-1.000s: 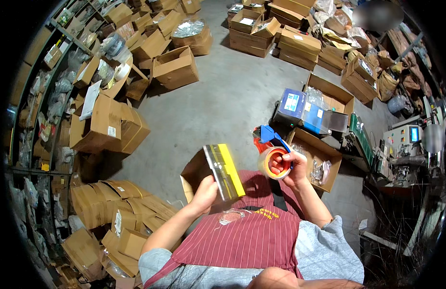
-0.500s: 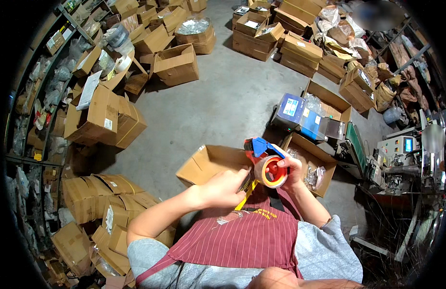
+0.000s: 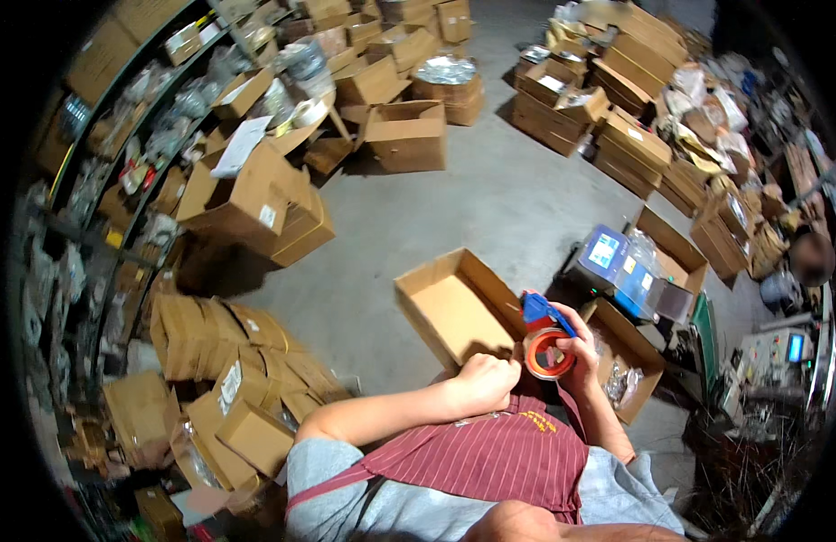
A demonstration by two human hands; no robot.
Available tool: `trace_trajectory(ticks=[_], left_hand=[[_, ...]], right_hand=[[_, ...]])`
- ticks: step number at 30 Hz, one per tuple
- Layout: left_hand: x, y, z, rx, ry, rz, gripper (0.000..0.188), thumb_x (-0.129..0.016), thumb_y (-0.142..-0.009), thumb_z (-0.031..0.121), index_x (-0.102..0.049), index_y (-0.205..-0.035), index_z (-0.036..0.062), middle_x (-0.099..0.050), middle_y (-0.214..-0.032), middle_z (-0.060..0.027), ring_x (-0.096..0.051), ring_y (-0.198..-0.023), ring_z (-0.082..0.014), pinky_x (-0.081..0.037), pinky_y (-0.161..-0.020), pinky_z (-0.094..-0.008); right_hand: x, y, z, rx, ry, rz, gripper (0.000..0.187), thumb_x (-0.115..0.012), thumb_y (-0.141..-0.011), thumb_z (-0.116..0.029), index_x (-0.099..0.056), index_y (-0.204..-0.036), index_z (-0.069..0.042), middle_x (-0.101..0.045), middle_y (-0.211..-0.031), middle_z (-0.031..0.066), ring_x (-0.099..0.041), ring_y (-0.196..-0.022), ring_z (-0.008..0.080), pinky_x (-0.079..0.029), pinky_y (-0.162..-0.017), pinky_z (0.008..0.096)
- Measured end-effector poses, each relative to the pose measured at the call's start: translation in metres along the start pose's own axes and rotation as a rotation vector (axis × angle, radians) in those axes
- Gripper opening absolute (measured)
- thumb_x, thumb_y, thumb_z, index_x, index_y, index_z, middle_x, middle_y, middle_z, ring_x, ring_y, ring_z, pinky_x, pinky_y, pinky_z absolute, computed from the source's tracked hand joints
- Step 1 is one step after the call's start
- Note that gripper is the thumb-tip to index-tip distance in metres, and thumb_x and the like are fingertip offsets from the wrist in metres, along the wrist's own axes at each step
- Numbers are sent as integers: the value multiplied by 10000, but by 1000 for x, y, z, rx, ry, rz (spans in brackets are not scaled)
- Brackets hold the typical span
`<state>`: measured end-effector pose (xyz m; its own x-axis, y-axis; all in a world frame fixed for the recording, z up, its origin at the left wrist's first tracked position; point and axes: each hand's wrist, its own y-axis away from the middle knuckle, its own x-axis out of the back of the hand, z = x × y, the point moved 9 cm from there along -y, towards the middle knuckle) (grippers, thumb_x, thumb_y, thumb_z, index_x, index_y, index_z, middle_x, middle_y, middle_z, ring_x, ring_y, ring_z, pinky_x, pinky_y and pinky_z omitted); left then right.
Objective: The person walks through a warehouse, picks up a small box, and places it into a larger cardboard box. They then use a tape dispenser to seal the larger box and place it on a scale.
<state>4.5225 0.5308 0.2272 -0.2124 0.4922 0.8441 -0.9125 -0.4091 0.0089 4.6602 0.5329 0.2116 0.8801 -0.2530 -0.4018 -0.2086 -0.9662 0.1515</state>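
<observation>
My right hand (image 3: 579, 354) is wrapped round a hand-held tape dispenser (image 3: 546, 316) with a blue and red head and a roll of tape on a red-orange hub. Close to its left, my left hand (image 3: 488, 383) is closed with the fingers curled in. What those fingers hold, if anything, is hidden. Just beyond the left hand stands an open cardboard box (image 3: 454, 312), its inside visible and its near right edge close to the dispenser.
Right of the dispenser lies another open box (image 3: 648, 366) with clear plastic bags. A blue machine with a screen (image 3: 608, 262) stands behind it. Stacked cartons (image 3: 206, 339) fill the left, beside shelving (image 3: 156, 99). Grey floor (image 3: 409, 208) stretches between the rows.
The view has shifted, so the surroundings appear further right. My left hand has curled more tightly beside the dispenser, and the yellow strip seen between the hands no longer shows. The dispenser has tilted.
</observation>
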Motion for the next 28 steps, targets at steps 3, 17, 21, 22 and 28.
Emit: trace_trajectory(ticks=[3,17,21,22,28], left_hand=[[-15,-1,-5,73,-66,-137,137,-592,-730,120,-649,-729,-5,-638,-634,-202,-670,-606,-381,-536,-557,-505],[-61,-45,-29,4,-165,-467,245,-613,-797,214,-548,-932,20,-676,-739,-208,-681,-702,-407,-543,-654,-530],[-97,-88,-25,-177,-234,-623,446,-609,-770,147,-489,-1158,-38,-676,-706,-208,-686,-667,-381,-556,-622,-496],[-104,-101,-27,-204,-261,-667,557,-637,-748,162,-455,-1223,-66,-679,-711,-201,-692,-678,-365,-566,-637,-476],[-179,-209,-60,-433,-502,-671,1053,-750,-653,208,-199,-1484,-132,-713,-958,-206,-725,-771,-283,-595,-660,-358]], right_hand=[[7,-2,18,-92,-6,-8,619,-593,-717,-193,-557,-1303,2,-647,-1157,107,-614,-1042,190,-486,-909,303],[83,9,69,-166,-43,386,401,-608,-901,-196,-567,-1253,-8,-651,-867,30,-613,-689,81,-504,-591,213],[141,12,102,-117,-305,542,383,-614,-905,-179,-554,-1241,-5,-651,-876,52,-631,-709,102,-521,-621,233],[150,8,99,-146,-393,544,383,-614,-906,-170,-549,-1244,-2,-651,-879,54,-633,-717,106,-526,-647,242],[270,-23,105,16,-423,824,549,-651,-862,-197,-482,-1336,24,-663,-860,114,-629,-650,160,-513,-618,272]])
